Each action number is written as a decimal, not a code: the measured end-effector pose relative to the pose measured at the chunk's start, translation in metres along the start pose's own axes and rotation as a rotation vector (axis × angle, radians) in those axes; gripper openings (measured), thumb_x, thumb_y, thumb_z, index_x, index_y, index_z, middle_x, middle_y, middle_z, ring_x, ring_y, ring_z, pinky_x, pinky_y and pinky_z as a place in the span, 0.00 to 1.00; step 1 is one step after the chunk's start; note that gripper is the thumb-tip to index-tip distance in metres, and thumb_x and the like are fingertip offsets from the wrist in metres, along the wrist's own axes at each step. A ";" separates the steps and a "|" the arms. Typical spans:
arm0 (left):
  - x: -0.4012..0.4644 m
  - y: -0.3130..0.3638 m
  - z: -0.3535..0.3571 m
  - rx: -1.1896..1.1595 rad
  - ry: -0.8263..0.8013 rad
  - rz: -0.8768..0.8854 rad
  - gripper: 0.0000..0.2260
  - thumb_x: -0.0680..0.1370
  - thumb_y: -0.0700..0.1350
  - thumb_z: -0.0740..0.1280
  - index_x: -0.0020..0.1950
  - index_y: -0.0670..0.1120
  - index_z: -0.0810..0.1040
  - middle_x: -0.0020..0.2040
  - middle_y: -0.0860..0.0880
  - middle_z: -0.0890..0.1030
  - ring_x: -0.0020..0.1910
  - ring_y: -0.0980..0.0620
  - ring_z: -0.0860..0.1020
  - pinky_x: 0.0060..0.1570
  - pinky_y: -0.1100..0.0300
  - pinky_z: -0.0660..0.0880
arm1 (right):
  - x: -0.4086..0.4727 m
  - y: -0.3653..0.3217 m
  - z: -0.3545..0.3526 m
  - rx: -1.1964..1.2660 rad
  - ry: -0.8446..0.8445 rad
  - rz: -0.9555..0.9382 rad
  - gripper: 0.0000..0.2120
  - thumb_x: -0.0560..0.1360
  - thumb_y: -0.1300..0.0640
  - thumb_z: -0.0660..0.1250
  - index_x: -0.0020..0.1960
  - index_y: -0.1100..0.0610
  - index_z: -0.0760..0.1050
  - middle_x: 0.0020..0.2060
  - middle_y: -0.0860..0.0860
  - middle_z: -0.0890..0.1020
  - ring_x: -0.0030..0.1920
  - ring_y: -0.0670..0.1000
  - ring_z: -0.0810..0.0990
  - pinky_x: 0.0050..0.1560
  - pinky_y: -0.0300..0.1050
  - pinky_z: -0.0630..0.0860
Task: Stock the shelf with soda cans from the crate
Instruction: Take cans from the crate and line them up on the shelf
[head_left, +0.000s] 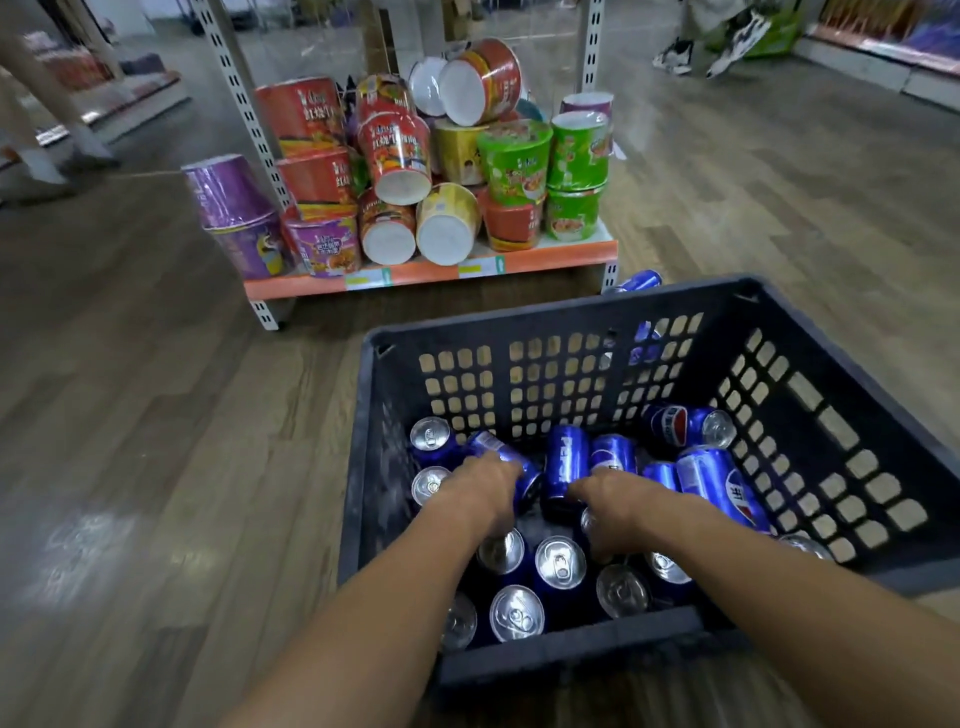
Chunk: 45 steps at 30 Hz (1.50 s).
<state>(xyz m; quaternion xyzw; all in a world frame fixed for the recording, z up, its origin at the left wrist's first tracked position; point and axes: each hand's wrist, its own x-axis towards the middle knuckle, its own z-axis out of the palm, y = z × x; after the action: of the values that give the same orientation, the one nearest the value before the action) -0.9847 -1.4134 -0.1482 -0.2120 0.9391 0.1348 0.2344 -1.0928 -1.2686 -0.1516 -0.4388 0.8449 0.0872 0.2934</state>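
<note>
Upper centre-left of the frame: low shelf (431, 270) with an orange edge, already piled with instant noodle cups (400, 156), red, purple, yellow and green, several tipped over. Little free room visible on that tier.

Lower centre: dark plastic crate (810, 395) on the wood floor (130, 415), holding blue soda cans (558, 564), some upright with silver tops showing, some lying on their sides. One more blue can (636, 280) lies on the floor just behind the crate's far wall.

Left hand (483, 488), centre of the frame, is down in the crate, fingers curled over a can lying on its side (511, 462); grip looks closed on it. Right hand (613, 501), just right of it, reaches beside another lying can (563, 467); fingers curl downward among the cans, but whether the grip has anything I cannot tell.

Step in hand, as I judge it: picking cans out of the crate, the early part of a load. Next move calls for lifting clear of the crate rim, carrying forward to the shelf, and finding a free spot to stand each can upright.
</note>
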 end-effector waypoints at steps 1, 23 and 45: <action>0.002 -0.001 0.002 -0.002 -0.010 0.005 0.28 0.76 0.38 0.67 0.75 0.50 0.67 0.72 0.45 0.67 0.69 0.42 0.68 0.67 0.50 0.71 | 0.002 0.000 0.001 -0.012 0.005 -0.004 0.28 0.69 0.56 0.73 0.68 0.50 0.70 0.63 0.53 0.72 0.61 0.55 0.76 0.57 0.48 0.78; 0.015 -0.017 0.012 0.392 0.091 0.132 0.28 0.78 0.36 0.69 0.75 0.52 0.64 0.63 0.44 0.74 0.59 0.44 0.75 0.65 0.50 0.66 | 0.012 -0.003 0.007 -0.063 -0.171 0.000 0.27 0.73 0.54 0.70 0.70 0.55 0.68 0.58 0.54 0.76 0.55 0.55 0.79 0.48 0.44 0.76; -0.009 -0.023 -0.031 -0.180 0.115 0.084 0.37 0.68 0.42 0.81 0.73 0.54 0.69 0.66 0.50 0.72 0.63 0.48 0.74 0.55 0.59 0.75 | -0.022 0.007 -0.028 0.423 0.206 0.037 0.34 0.62 0.43 0.76 0.62 0.52 0.66 0.44 0.48 0.77 0.43 0.47 0.78 0.37 0.40 0.74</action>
<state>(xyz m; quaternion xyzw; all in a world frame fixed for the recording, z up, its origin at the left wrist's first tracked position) -0.9787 -1.4409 -0.1204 -0.1998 0.9432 0.2158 0.1543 -1.1002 -1.2608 -0.1166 -0.3585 0.8776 -0.1318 0.2896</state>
